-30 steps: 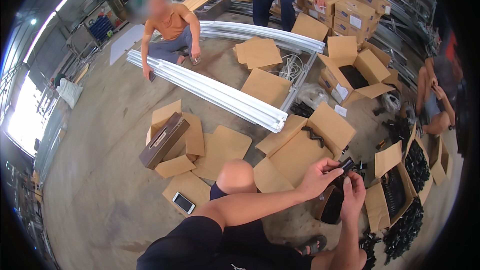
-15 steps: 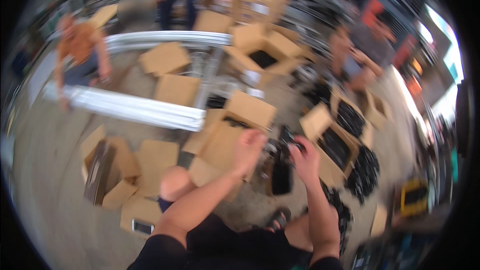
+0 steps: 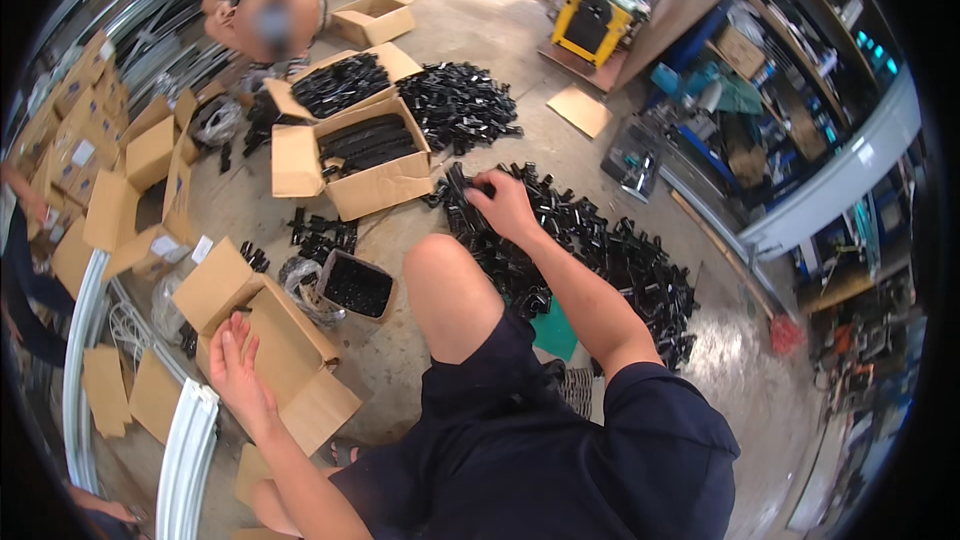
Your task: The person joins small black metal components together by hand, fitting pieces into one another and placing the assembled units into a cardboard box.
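My left hand is open, fingers spread and holding nothing, over the near side of an open cardboard box. Away to the right, my right hand pinches a black bracket-like part at the upper edge of a large loose pile of black parts. Its fingertips are partly lost against the dark pieces. Between my hands, left of my bent knee, stands a small bin with small black pieces inside. A clear plastic bag rests against that bin.
Beyond my right hand stands an open carton with black strips, beside another heap of black parts. A co-worker squats at the far left. White metal profiles lie at the near left. A yellow-framed machine and shelving stand right.
My view has swung to the right. Both hands were close together over the boxes, around a black part; now they are far apart, the right at the pile and the left open.
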`<state>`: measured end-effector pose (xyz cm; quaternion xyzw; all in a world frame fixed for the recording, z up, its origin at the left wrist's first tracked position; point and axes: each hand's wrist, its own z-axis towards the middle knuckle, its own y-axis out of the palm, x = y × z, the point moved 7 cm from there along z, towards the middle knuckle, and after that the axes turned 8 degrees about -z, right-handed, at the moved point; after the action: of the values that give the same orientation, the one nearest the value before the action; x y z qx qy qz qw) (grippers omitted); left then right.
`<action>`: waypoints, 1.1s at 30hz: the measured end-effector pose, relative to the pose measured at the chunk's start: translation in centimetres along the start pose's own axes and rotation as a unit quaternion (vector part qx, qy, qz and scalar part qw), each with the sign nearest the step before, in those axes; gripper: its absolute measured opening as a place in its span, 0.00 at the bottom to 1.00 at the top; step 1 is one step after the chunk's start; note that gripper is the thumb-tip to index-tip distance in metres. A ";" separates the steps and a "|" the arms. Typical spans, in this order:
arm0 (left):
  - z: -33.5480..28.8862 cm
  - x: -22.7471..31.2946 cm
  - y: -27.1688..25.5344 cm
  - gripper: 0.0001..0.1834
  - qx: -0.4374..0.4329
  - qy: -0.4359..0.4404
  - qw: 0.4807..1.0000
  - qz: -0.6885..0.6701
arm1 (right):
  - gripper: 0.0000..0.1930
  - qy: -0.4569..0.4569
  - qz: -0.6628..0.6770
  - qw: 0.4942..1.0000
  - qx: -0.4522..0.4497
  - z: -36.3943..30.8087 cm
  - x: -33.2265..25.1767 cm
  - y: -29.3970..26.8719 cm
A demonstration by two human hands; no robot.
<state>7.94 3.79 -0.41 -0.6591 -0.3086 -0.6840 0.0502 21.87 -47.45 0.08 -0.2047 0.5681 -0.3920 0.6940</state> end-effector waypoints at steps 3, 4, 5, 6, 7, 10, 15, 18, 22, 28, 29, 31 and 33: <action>-0.6 0.5 -0.5 0.16 -0.022 -0.013 0.999 0.020 | 0.17 0.119 -0.076 0.987 -0.071 -6.9 11.0 1.0; -1.0 0.7 -0.5 0.16 -0.030 -0.020 0.999 0.026 | 0.16 0.152 -0.109 0.979 -0.086 -9.2 14.6 0.6; -1.3 1.3 -0.5 0.16 -0.040 -0.027 0.998 0.047 | 0.16 0.180 -0.125 0.969 -0.111 -11.2 17.2 -0.1; -1.5 1.8 -0.7 0.16 -0.057 -0.036 0.994 0.083 | 0.16 0.210 -0.141 0.959 -0.125 -12.9 19.6 -1.3; -1.4 2.2 -1.1 0.16 -0.073 -0.042 0.990 0.117 | 0.16 0.212 -0.201 0.944 -0.152 -13.9 21.4 -3.2; -1.0 5.7 -2.0 0.15 -0.078 -0.018 0.980 0.180 | 0.19 0.248 -0.308 0.904 -0.160 -15.4 27.5 -10.4; -0.1 8.2 -5.2 0.17 -0.029 0.012 0.974 0.224 | 0.17 0.320 -0.414 0.852 0.004 -15.4 35.8 -21.1; 0.8 8.1 -11.0 0.19 0.009 -0.026 0.956 0.291 | 0.11 0.251 -0.302 0.916 0.084 -8.8 35.7 -19.6; -0.2 9.6 -17.5 0.14 0.118 -0.015 0.947 0.299 | 0.12 0.118 -0.119 0.982 0.088 0.1 26.7 -7.7; -1.4 10.8 -17.0 0.13 0.106 0.001 0.921 0.376 | 0.13 -0.104 0.005 0.994 0.037 9.2 7.6 2.5; -2.0 11.5 -17.3 0.13 0.107 0.018 0.925 0.364 | 0.12 -0.108 0.018 0.994 0.006 8.9 2.9 4.5; -2.5 12.1 -16.0 0.13 0.097 0.059 0.939 0.325 | 0.12 -0.129 0.029 0.991 -0.036 9.2 -4.1 7.1; -2.9 12.4 -12.7 0.12 0.099 0.068 0.951 0.285 | 0.12 -0.194 0.077 0.976 -0.066 8.6 -11.4 8.1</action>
<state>-2.22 16.77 6.76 -0.6635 -0.1700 -0.6499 0.3293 32.01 -35.04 3.59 -0.2781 0.4613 -0.2521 0.8040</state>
